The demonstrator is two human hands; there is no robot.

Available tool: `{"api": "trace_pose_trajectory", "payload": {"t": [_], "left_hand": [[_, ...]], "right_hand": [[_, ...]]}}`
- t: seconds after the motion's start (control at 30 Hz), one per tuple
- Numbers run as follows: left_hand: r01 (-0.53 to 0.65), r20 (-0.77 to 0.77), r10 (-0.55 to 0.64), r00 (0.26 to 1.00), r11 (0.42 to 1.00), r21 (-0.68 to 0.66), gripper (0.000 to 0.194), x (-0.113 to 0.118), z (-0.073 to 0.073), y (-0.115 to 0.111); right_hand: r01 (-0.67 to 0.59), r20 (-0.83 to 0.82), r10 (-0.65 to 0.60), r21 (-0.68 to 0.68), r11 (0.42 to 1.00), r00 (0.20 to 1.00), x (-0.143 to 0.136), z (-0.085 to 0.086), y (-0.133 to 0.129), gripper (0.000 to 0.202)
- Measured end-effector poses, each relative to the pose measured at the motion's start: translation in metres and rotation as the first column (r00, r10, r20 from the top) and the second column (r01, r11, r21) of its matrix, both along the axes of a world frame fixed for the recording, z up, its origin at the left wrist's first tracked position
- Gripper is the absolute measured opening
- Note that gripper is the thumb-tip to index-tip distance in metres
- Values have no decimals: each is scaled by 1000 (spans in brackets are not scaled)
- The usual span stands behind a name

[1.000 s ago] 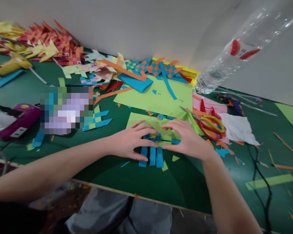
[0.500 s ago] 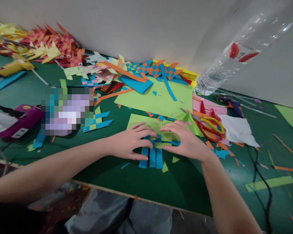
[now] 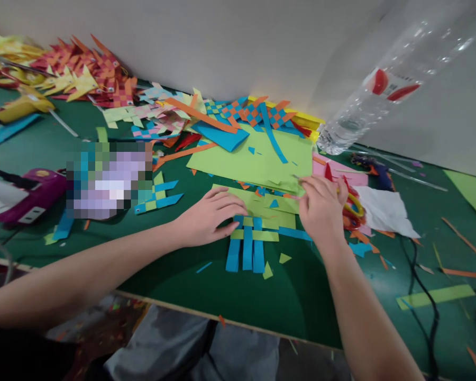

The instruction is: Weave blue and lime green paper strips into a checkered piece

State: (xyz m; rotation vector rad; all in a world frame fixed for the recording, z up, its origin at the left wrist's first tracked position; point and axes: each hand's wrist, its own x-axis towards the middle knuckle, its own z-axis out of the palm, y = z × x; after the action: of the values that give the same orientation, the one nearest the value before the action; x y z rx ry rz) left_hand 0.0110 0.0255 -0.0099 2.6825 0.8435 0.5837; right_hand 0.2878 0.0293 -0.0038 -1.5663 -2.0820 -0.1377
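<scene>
A small weave of blue and light green paper strips (image 3: 248, 248) lies on the green table before me, its blue ends pointing toward me. My left hand (image 3: 210, 217) rests at its upper left edge, thumb and fingers apart. To the right, my right hand (image 3: 323, 203) is closed over the red-and-yellow scissors (image 3: 356, 205); its fingers hide their middle, and a blade tip shows on the left. Behind the weave lies a light green paper piece (image 3: 257, 200). A blue strip runs out from the weave toward my right wrist.
A large light green sheet (image 3: 241, 159) lies farther back, below woven paper fish (image 3: 254, 114). At left are a glue gun (image 3: 21, 106), a purple power strip (image 3: 35, 196) and a finished blue-green fish (image 3: 158, 198). A plastic bottle (image 3: 365, 116), white tissue (image 3: 386, 211) and cable (image 3: 430, 307) occupy the right.
My right hand has left the weave and moved right and away from me, onto the scissors. My left hand has drawn slightly left, uncovering more of the weave.
</scene>
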Motion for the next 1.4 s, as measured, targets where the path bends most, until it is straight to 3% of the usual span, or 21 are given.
{"api": "trace_pose_trajectory", "payload": {"t": [0.07, 0.17, 0.27, 0.37, 0.47, 0.6, 0.7, 0.8, 0.93, 1.0, 1.07, 1.17, 1.27, 1.33, 1.4], "left_hand": [[-12, 36, 12, 999, 1000, 5, 22, 0, 1, 1], [-30, 112, 29, 993, 1000, 8, 23, -1, 1, 1], [-75, 148, 75, 986, 997, -10, 27, 0, 0, 0], [-152, 136, 159, 978, 986, -62, 48, 1, -2, -1], [-208, 136, 225, 965, 970, -125, 70, 2, -2, -2], [-230, 250, 287, 925, 945, -233, 55, 0, 1, -2], [-60, 439, 169, 882, 966, -252, 48, -2, 3, -4], [43, 589, 113, 800, 969, -244, 39, 0, 1, -5], [-96, 631, 273, 726, 949, -299, 49, 3, -5, -3], [-141, 603, 315, 733, 938, -318, 58, 3, -6, -1], [-130, 584, 309, 751, 936, -328, 57, 2, -4, 1], [-102, 577, 269, 771, 947, -305, 34, 1, 1, 1], [-94, 572, 251, 781, 953, -289, 11, 1, 5, 0], [-68, 573, 245, 782, 948, -312, 16, 1, 6, -1], [-106, 562, 285, 777, 938, -329, 20, 0, 8, -1]], "right_hand": [[-31, -176, 36, 32, 999, 984, -7, 10, -7, 40], [-81, -473, 88, 36, 996, 877, -20, 19, -17, 46], [-212, -680, 122, -50, 976, 723, -34, 14, -24, 51], [-411, -799, 146, -135, 902, 583, -46, 5, -28, 54], [-537, -857, 129, -189, 822, 500, -54, 0, -31, 60], [-621, -834, 124, -291, 728, 537, -58, -2, -34, 66], [-658, -827, 138, -320, 682, 545, -58, -3, -34, 71], [-711, -865, 133, -299, 637, 484, -58, -4, -34, 72], [-809, -908, 173, -238, 538, 382, -59, -1, -37, 75], [-820, -889, 203, -264, 508, 411, -59, 1, -39, 78], [-799, -835, 241, -328, 503, 494, -59, 2, -41, 83], [-763, -738, 311, -408, 500, 599, -59, 4, -44, 91], [-749, -668, 375, -444, 492, 643, -60, 7, -44, 92], [-731, -651, 385, -416, 541, 655, -61, 8, -43, 83], [-674, -661, 340, -344, 654, 668, -60, 8, -40, 62]]}}
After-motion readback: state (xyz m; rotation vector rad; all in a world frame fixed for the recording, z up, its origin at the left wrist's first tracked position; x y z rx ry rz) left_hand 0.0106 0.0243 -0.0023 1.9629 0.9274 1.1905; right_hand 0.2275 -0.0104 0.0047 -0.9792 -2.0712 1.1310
